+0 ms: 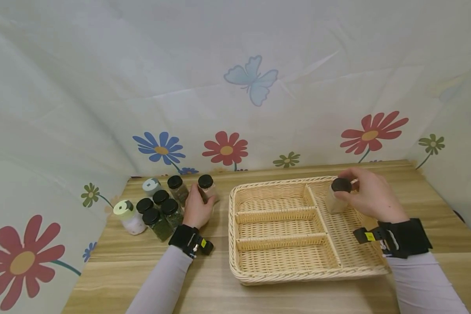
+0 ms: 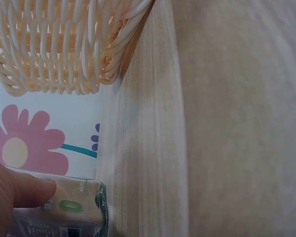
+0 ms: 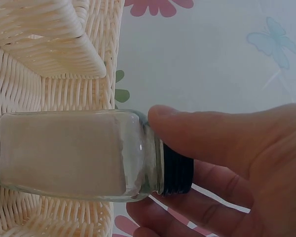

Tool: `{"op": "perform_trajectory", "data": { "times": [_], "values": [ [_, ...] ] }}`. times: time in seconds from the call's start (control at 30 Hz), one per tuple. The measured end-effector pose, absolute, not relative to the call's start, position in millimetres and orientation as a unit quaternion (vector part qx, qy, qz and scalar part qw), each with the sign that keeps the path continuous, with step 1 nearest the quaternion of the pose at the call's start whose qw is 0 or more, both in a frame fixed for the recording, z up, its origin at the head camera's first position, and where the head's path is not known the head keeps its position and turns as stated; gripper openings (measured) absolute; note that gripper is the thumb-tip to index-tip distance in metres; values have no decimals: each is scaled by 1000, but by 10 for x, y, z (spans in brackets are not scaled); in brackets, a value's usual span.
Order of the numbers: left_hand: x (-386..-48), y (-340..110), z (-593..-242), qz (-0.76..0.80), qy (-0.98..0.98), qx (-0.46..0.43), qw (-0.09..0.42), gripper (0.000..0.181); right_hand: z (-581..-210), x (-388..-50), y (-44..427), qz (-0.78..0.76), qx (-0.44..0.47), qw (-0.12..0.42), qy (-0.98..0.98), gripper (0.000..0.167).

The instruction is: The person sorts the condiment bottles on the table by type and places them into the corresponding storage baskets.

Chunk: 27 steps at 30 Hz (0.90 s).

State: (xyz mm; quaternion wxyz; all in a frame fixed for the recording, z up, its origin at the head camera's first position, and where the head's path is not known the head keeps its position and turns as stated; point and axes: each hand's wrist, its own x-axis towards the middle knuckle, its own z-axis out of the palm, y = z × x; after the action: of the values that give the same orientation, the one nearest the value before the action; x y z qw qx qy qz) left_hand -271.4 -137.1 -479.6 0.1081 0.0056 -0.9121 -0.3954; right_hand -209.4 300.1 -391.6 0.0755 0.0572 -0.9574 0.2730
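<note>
My right hand (image 1: pixel 373 196) pinches a glass spice jar (image 1: pixel 335 203) by its black lid and neck. This jar is upright in the right compartment of a wicker basket (image 1: pixel 235 257); pale powder fills most of it in the right wrist view. Left of the basket, my left hand (image 1: pixel 198 210) holds another black-lidded spice jar (image 1: pixel 209 192) on the table. A green-marked label (image 2: pixel 71 205) and my thumb on the jar's side show in the left wrist view; the other fingers are hidden there.
Several black-lidded jars (image 1: pixel 158 224) with green or brown contents stand left of my left hand. Beside them are a yellow-green-capped bottle (image 1: pixel 131 220) and a white-capped container (image 1: pixel 151 186). Three smaller compartments fill the basket's left part. A flowered curtain (image 1: pixel 298 109) hangs behind the table.
</note>
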Motion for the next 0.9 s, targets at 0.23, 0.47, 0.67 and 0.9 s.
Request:
{"op": "perform_trajectory", "data": {
  "times": [0.23,0.47,0.67,0.9],
  "values": [
    [-2708,-1372,-4802,-395,-913,9,105,58,-3927,-2090,2999,273,52,77,-957,56],
    [-2719,-1374,-4821,-399,-911,6,107,58,-3953,-2101,2986,273,43,88,-957,53],
    [-2732,-1377,-4839,-396,-912,6,109,57,-3962,-2110,2990,268,51,103,-957,51],
    [-2734,-1380,-4847,-397,-912,5,106,60,-3966,-2115,2981,269,56,107,-956,50]
  ]
}}
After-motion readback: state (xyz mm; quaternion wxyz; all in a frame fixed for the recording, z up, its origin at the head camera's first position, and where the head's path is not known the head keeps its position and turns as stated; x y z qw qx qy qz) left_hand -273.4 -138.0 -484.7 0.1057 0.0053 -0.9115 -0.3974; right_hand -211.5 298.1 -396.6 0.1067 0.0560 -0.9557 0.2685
